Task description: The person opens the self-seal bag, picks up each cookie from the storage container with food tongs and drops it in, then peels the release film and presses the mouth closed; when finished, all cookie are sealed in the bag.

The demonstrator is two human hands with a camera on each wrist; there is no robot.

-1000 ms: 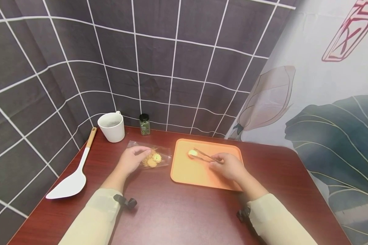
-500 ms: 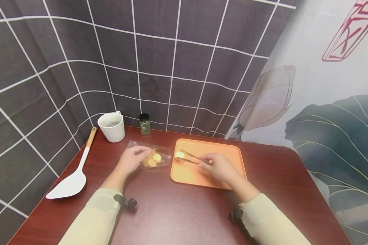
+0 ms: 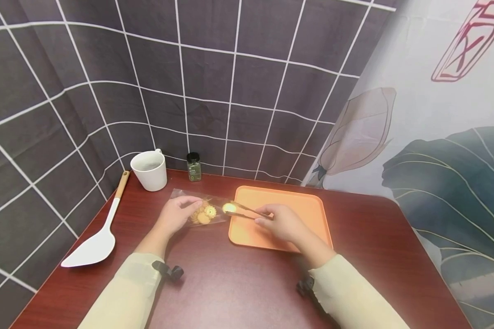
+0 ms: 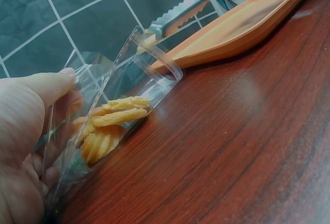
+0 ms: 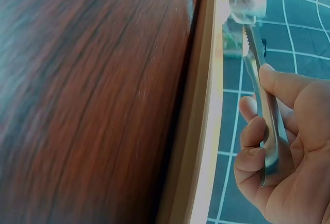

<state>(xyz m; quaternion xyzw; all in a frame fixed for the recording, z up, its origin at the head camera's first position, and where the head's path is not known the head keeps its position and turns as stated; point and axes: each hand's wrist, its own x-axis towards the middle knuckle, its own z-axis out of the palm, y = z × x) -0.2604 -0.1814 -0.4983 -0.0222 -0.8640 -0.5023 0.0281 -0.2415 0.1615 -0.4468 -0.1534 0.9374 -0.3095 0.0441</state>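
My left hand (image 3: 176,214) pinches the edge of a clear plastic bag (image 4: 105,87) and holds its mouth open toward the right. Several ridged yellow cookies (image 4: 116,118) lie inside the bag. Metal tongs (image 5: 265,105) with serrated edges are in my right hand (image 3: 281,223), thumb on one arm and curled fingers on the other. Between the tong tips is a round pale-yellow cookie (image 3: 229,208), over the left rim of the orange tray (image 3: 288,198). In the left wrist view the tong tips and cookie show right at the bag's mouth.
A white mug (image 3: 151,171) and a small spice jar (image 3: 194,167) with a black lid stand at the back left. A white spatula (image 3: 96,244) with a wooden handle lies along the left side of the red-brown table (image 3: 230,283). Tile-patterned cloth hangs behind.
My right hand has carried the tongs and the cookie leftward, from over the tray to the bag's mouth. The left hand and the bag have stayed in place.
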